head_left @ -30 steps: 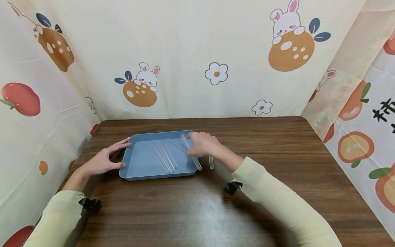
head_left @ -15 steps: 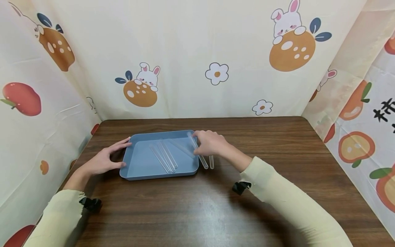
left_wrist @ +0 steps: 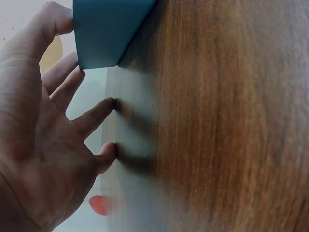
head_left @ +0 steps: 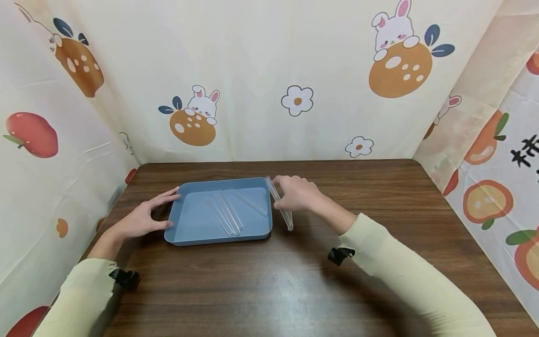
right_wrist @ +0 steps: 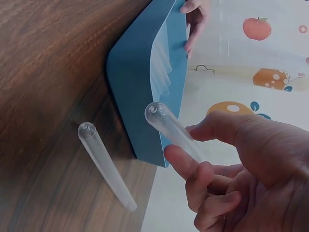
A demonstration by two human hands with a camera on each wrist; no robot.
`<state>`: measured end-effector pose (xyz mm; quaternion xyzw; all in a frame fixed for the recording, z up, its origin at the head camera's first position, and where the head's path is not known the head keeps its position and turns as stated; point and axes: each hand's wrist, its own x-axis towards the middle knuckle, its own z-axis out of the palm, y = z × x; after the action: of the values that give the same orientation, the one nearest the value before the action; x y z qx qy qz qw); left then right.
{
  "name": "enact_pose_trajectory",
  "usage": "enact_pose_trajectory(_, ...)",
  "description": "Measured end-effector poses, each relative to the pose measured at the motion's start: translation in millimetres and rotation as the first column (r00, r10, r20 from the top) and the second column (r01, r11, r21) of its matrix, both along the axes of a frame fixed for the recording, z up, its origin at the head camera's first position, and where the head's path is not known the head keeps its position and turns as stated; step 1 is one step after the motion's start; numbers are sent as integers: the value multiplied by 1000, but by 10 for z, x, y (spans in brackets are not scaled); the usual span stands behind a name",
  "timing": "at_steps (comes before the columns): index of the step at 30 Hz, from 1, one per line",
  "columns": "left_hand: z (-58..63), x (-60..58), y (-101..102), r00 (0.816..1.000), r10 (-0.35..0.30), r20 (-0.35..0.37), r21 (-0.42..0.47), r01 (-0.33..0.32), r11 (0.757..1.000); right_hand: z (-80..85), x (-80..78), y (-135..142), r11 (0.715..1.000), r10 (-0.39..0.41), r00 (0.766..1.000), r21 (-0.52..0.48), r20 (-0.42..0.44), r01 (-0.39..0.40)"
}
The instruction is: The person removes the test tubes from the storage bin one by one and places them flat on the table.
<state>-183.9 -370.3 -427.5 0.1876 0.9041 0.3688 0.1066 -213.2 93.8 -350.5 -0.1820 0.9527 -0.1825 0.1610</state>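
Note:
A clear test tube (right_wrist: 169, 125) is pinched between the thumb and fingers of my right hand (head_left: 299, 193), just beyond the right end of the blue tray (head_left: 191, 194). In the right wrist view its rounded end points out past the fingertips, above the table. A second test tube (right_wrist: 106, 164) lies on the wood beside the tray; from the head it overlaps the held one. Several more clear tubes (head_left: 227, 213) lie slanted inside the tray. My left hand (head_left: 141, 217) is spread at the tray's left end, thumb and fingertips against its rim.
Everything stands on a dark wooden table (head_left: 219, 290). A cream curtain (head_left: 252, 93) with printed rabbits and fruit hangs behind its back edge, and printed cloth (head_left: 497, 196) hangs at the sides. Black wrist cameras (head_left: 341, 255) sit at both sleeves.
My right hand has carried the test tube rightward, from over the tray's right end to above the tube lying on the table. The left hand and tray stay put.

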Motion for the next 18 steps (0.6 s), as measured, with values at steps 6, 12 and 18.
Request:
enact_pose_trajectory(6,-5,12,7,1000,1,-5,-12,-1,1000,-25,2,103,999,-18,999,27,-28,19)
enact_pose_trajectory(12,-12,13,4,1000,1,-8,-10,-1,1000,-56,12,205,999,-32,999,33,-39,34)
enact_pose_trajectory(18,-16,12,3,1000,-5,-27,-16,5,1000,-59,33,336,998,-52,997,39,-58,54)
